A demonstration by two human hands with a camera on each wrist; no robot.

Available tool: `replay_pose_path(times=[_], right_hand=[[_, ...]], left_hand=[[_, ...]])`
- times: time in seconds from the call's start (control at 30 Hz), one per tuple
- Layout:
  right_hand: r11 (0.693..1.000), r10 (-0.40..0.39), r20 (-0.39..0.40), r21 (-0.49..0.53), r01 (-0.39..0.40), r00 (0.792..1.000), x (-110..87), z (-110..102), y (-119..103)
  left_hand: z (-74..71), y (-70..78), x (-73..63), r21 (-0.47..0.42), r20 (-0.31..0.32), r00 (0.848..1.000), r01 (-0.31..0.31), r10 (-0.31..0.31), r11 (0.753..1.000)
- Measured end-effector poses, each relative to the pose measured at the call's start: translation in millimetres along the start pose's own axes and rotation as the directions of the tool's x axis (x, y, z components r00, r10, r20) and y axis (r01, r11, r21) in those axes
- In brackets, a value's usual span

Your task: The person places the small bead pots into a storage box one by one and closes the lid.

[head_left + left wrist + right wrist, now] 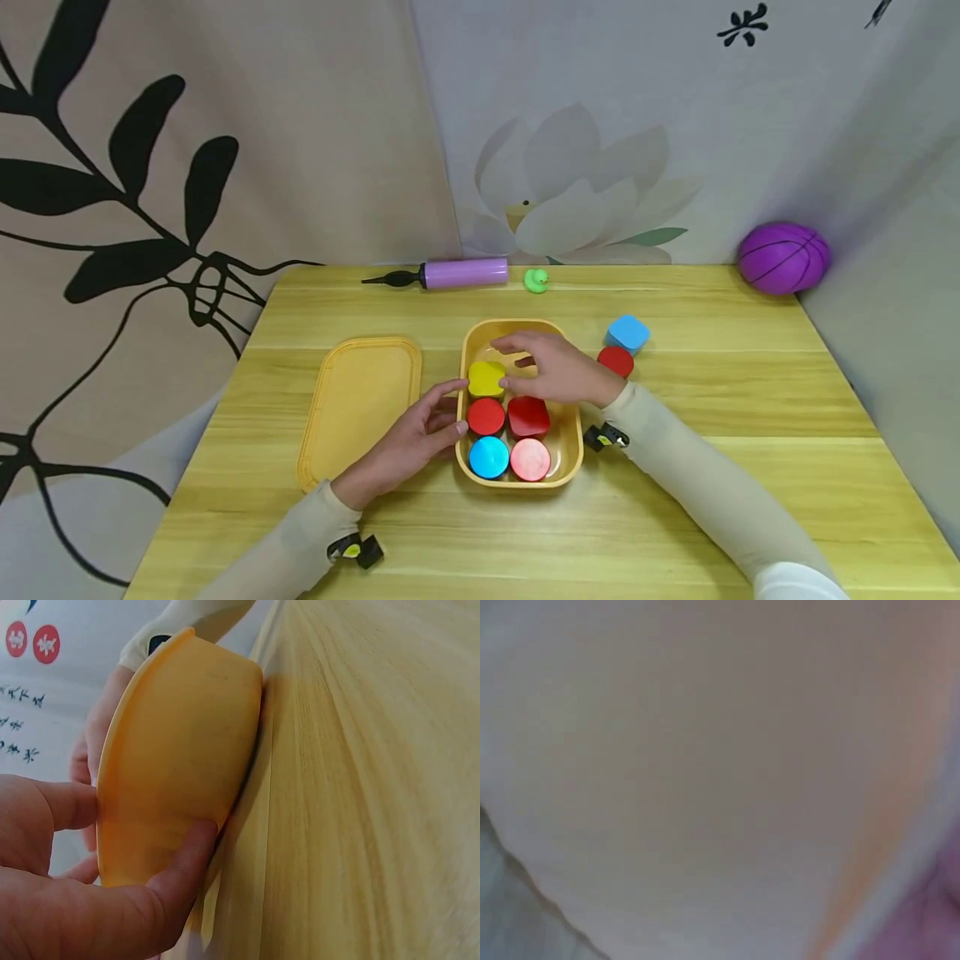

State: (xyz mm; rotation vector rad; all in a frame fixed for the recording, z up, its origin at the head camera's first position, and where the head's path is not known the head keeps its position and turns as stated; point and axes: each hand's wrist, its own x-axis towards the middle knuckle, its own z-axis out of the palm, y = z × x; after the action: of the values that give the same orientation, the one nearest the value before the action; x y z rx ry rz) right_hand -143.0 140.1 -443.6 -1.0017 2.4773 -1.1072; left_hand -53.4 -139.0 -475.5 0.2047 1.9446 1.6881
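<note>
A yellow-orange plastic box [575,450] stands on the table. In it are a yellow block [486,377] with a wavy outline, a round red block [486,417], a squarish red block [528,416], a round blue block [489,457] and a round pink block [530,459]. My left hand [408,446] rests against the box's left side, its thumb [187,859] pressed to the outer wall. Over the far half of the box is my right hand [558,367], fingers spread and bent, thumb tip at the yellow block's right edge. Blur fills the right wrist view.
A flat yellow lid [363,408] lies left of the box. To the right sit a blue block [627,333] and a red block [616,361]. Along the back are a purple hand pump [465,272], a green toy duck [536,281] and a purple ball [783,257].
</note>
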Motion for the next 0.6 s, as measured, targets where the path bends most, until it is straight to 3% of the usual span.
replay_pose_path(times=[0.27, 0.43, 0.6], right_hand=[[0.999, -0.007, -0.118, 0.048, 0.013, 0.993, -18.4, -18, 1], [0.997, 0.002, -0.221, 0.077, 0.015, 0.975, -27.3, -35, 12], [0.997, 0.054, -0.299, 0.071, -0.034, 0.953, -37.0, -53, 32]], left_hand=[[-0.3, 0.4, -0.6, -0.006, 0.0, 1.0, -0.002, 0.002, 1.0], [-0.4, -0.3, 0.0, -0.006, -0.001, 1.0, -0.01, 0.01, 1.0], [-0.4, -1.5, 0.0, -0.012, 0.0, 1.0, -0.013, 0.013, 1.0]])
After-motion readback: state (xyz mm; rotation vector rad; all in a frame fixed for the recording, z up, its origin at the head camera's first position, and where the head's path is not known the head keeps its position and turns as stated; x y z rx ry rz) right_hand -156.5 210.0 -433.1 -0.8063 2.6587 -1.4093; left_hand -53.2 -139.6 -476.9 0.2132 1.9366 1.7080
